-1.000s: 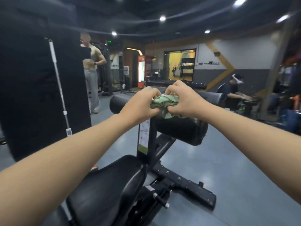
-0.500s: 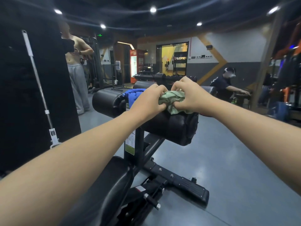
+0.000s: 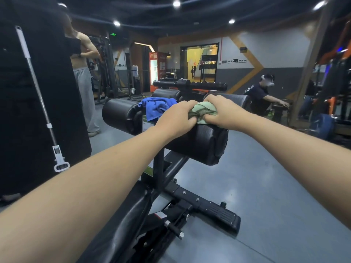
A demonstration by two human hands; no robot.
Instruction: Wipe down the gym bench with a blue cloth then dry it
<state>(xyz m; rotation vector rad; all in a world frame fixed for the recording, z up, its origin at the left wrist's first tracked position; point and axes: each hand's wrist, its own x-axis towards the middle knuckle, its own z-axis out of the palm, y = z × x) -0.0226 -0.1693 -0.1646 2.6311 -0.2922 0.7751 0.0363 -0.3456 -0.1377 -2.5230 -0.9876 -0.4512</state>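
Both hands, left hand [image 3: 175,118] and right hand [image 3: 224,112], bunch the green cloth [image 3: 202,112] between curled fingers; blue cloth [image 3: 156,108], just beyond the left fingers, seemingly loose, may slide off the roller pad [image 3: 201,145] if nudged

Commercial gym, indoors. Black padded bench [image 3: 121,230] with roller pads [image 3: 201,143] at 6 to 12 o'clock. Cable machines [image 3: 106,69] at 10 o'clock beside a shirtless person [image 3: 83,76]. Red drinks fridge [image 3: 154,69] at 11 o'clock. Grey rubber floor [image 3: 266,177], dark ceiling with spotlights [image 3: 176,3].
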